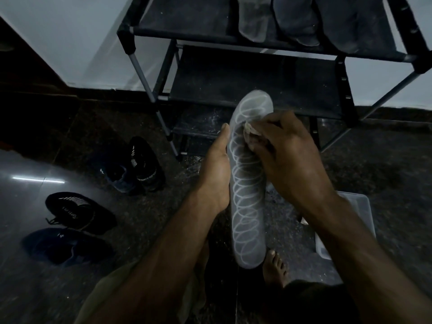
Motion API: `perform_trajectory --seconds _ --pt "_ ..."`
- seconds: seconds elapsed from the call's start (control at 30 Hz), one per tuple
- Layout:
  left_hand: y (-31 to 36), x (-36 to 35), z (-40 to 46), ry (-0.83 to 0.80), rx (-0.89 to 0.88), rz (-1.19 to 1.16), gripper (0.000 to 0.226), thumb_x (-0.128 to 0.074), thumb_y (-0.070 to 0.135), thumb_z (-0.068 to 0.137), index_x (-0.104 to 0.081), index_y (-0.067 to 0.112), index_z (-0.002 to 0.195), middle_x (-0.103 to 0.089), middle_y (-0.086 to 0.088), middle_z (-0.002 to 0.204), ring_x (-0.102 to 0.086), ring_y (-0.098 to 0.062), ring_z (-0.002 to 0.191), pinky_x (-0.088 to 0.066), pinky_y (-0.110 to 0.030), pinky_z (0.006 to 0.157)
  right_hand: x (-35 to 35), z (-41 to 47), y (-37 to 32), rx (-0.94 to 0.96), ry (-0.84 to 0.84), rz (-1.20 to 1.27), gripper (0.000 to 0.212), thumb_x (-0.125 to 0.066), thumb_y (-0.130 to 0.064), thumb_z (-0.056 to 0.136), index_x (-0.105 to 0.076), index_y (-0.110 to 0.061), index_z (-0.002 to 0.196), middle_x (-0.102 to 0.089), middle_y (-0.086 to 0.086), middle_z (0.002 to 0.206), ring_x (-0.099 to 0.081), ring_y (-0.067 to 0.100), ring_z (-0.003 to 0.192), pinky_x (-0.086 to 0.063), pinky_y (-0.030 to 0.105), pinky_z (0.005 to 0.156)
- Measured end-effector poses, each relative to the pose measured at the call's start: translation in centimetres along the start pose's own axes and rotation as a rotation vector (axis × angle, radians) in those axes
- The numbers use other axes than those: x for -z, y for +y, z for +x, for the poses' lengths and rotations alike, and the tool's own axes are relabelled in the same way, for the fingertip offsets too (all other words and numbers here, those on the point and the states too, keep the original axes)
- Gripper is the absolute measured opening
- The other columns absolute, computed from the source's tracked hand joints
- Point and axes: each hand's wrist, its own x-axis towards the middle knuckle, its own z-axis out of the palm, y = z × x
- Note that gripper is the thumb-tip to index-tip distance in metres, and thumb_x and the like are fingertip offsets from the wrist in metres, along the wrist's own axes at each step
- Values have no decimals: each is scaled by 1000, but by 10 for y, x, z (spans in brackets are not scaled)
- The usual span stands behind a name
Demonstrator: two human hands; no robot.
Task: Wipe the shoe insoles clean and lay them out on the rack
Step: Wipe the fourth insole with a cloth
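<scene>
Head camera: we look down at a grey insole (248,197) printed with white loops, held up over the dark floor (140,127) in front of the black shoe rack (233,78). Its long axis runs away from us, the rounded toe end pointing at the front edge of the rack's middle shelf, the heel end low beside a bare foot (274,267). Our left hand (216,171) supports its left edge from the side, thumb laid straight along the rim; we cannot see the other fingers behind it. Our right hand (287,155) curls around a small pale cloth (251,133) and presses it on the insole's upper half.

Three more insoles (297,22) lie side by side on the right part of the rack's top shelf, their ends hanging just over the front edge. The left part of that shelf and the middle shelf are bare fabric.

To the left, two pairs of dark shoes (140,164) sit on the floor, well apart from the hands. A clear plastic box (357,211) stands on the floor under the right forearm. A white wall (70,43) rises behind the rack.
</scene>
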Motion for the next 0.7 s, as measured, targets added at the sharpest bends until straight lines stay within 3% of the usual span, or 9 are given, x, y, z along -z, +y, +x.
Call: perform_trajectory --seconds 0.1,0.2,0.3,0.47,0.53,0.63,0.7 --pt "-4 -2 0 -6 4 26 53 -30 50 102 -66 12 111 -73 -8 95 -69 -20 87 -57 -32 76 2 2 6 8 59 -33 15 -62 -15 93 -70 -6 103 -62 7 104 -59 16 93 -50 20 76" --pt "-7 -4 0 -32 5 11 53 -32 50 100 -68 12 110 -72 -9 101 -68 -22 91 -56 -35 80 4 5 14 2 165 -64 15 -63 -13 93 -70 -4 102 -65 11 100 -61 20 88 -53 30 73" --pt "-9 -6 -1 -35 -2 45 49 -37 49 98 -70 12 105 -72 -10 99 -68 -23 88 -58 -34 74 8 8 25 -31 234 -83 17 -61 -14 94 -70 -4 105 -64 13 100 -61 23 87 -53 35 74" --pt "-9 -13 -5 -96 -20 31 46 -48 47 83 -68 10 101 -70 -9 91 -66 -21 78 -59 -31 67 12 7 27 -29 121 -61 17 -63 -14 92 -71 -10 107 -66 9 105 -61 17 92 -47 21 81" --pt "-9 -12 -5 -88 -22 17 47 -51 48 81 -68 9 103 -67 -11 93 -64 -23 80 -58 -32 65 14 8 26 -8 48 -70 20 -65 -13 90 -72 -14 109 -68 6 107 -62 16 94 -49 23 82" --pt "-11 -8 -3 -61 -11 72 51 -47 50 88 -67 8 109 -68 -13 99 -65 -25 85 -58 -34 69 18 10 28 -3 106 -69 17 -67 -13 90 -72 -12 106 -69 6 103 -61 16 93 -49 25 81" --pt "-14 -10 -4 -50 1 134 50 -44 51 90 -69 10 103 -64 -16 103 -59 -29 90 -52 -38 79 21 10 33 -35 201 -68 15 -66 -15 91 -72 -10 104 -69 7 98 -59 13 88 -46 21 77"
